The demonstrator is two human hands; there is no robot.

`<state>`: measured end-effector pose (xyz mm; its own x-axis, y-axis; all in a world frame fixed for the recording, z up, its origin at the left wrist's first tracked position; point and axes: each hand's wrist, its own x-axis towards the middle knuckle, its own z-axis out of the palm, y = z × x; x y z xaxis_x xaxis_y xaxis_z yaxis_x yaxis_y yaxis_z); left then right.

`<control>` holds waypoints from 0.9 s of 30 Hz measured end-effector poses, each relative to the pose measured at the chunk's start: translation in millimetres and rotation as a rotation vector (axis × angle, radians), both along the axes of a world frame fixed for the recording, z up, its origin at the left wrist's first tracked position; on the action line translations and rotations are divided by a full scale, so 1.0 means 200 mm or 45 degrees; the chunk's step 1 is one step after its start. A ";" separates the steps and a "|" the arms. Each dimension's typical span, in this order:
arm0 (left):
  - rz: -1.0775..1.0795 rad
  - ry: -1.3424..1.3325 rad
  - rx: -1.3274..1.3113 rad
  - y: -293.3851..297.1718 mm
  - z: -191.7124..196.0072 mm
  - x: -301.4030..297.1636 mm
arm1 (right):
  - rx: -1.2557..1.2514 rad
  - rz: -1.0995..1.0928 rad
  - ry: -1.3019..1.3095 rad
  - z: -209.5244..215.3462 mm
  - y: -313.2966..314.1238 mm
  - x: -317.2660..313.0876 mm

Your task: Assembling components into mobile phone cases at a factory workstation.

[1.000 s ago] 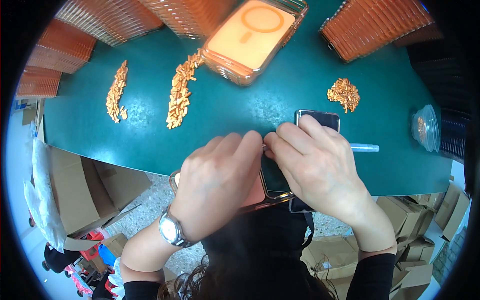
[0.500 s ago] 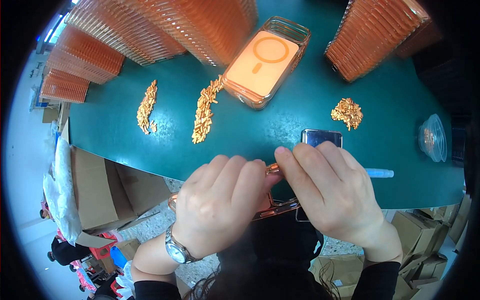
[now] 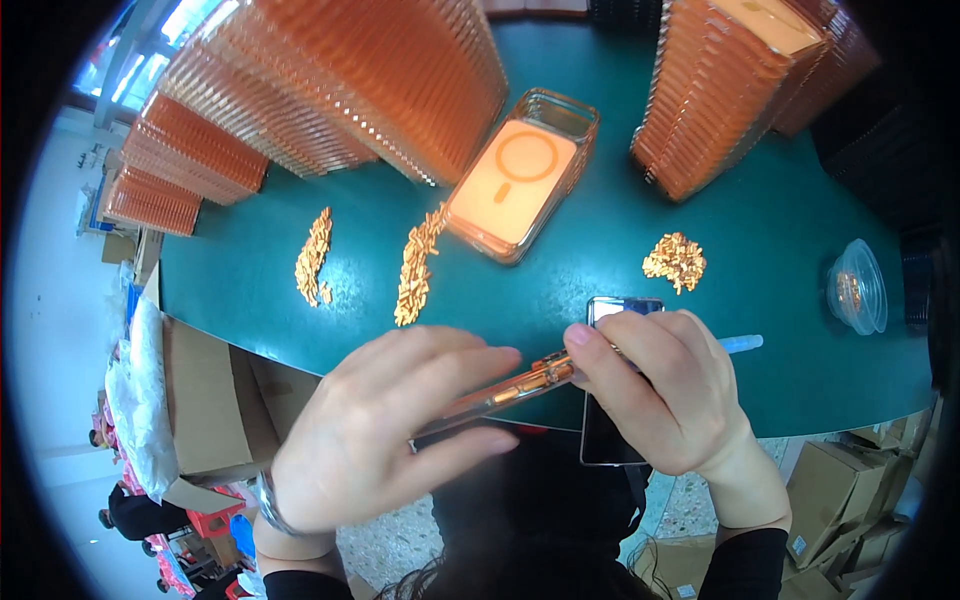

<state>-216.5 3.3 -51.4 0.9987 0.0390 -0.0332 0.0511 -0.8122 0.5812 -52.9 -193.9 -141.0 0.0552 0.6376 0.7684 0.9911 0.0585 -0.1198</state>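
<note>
In front of me, edge-on, is a clear orange phone case (image 3: 505, 390) with shiny gold-orange parts along its rim. My right hand (image 3: 672, 392) pinches its right end between thumb and fingers. My left hand (image 3: 375, 425) is open beside the left end, thumb and fingers spread apart with the case between them; part of that end is hidden behind the hand. Beneath my right hand lies a dark phone (image 3: 610, 435) at the table's edge, partly covered. Small gold pieces form two strips, one at left (image 3: 314, 258) and one in the middle (image 3: 414, 275), and a right-hand pile (image 3: 676, 262).
A short stack of orange cases (image 3: 515, 185) stands mid-table. Tall stacks rise at left (image 3: 380, 80) and right (image 3: 720, 95). A clear round tub (image 3: 858, 288) and a blue pen (image 3: 740, 344) are on the right. Cardboard boxes (image 3: 205, 400) flank the green table.
My left hand has opened and shifted left, off its closed grip on the case. The case shows more of its edge. My right hand still pinches it. The view has tilted up slightly.
</note>
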 end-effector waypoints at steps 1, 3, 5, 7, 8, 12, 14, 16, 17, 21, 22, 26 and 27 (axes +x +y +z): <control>0.021 0.041 -0.224 0.05 -0.01 0.00 | 0.017 -0.005 -0.006 0.00 0.00 0.01; -0.057 0.187 -0.331 0.11 -0.03 0.02 | 0.065 -0.003 -0.033 0.02 -0.01 0.03; 0.136 0.638 -0.869 0.11 -0.07 0.04 | 0.047 -0.012 -0.019 0.02 -0.03 0.07; 0.010 0.577 -0.817 0.10 -0.09 0.06 | 0.040 -0.009 0.002 0.02 -0.06 0.13; 0.054 0.572 -0.798 0.08 -0.07 0.09 | 0.029 -0.047 0.029 0.00 -0.09 0.17; 0.155 0.365 -0.657 0.07 -0.07 0.16 | 0.081 -0.214 0.759 0.03 -0.35 0.31; 0.351 0.097 -0.563 0.06 -0.05 0.22 | 0.538 0.263 1.661 0.16 -0.41 0.26; 0.366 0.008 -0.296 0.10 -0.07 0.34 | 0.829 0.746 1.816 0.23 -0.44 0.23; 0.385 -0.095 -0.031 0.12 -0.08 0.39 | 0.847 0.734 1.828 0.20 -0.54 0.11; 0.369 -0.089 0.564 0.11 -0.16 0.62 | 0.944 0.618 1.857 0.21 -0.52 0.13; 0.407 -0.040 0.624 0.12 -0.19 0.65 | 0.961 0.593 1.864 0.18 -0.61 0.09; 0.413 0.013 0.814 0.17 -0.33 0.70 | 0.988 0.513 1.907 0.12 -0.68 0.03; 0.404 0.007 0.860 0.18 -0.34 0.71 | 0.992 0.496 1.918 0.13 -0.69 -0.04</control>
<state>-73.7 38.6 -119.8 0.9359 0.3392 0.0953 0.3441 -0.9381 -0.0399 -60.3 -332.2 -115.5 0.8975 0.3230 0.3004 -0.0378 0.7347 -0.6773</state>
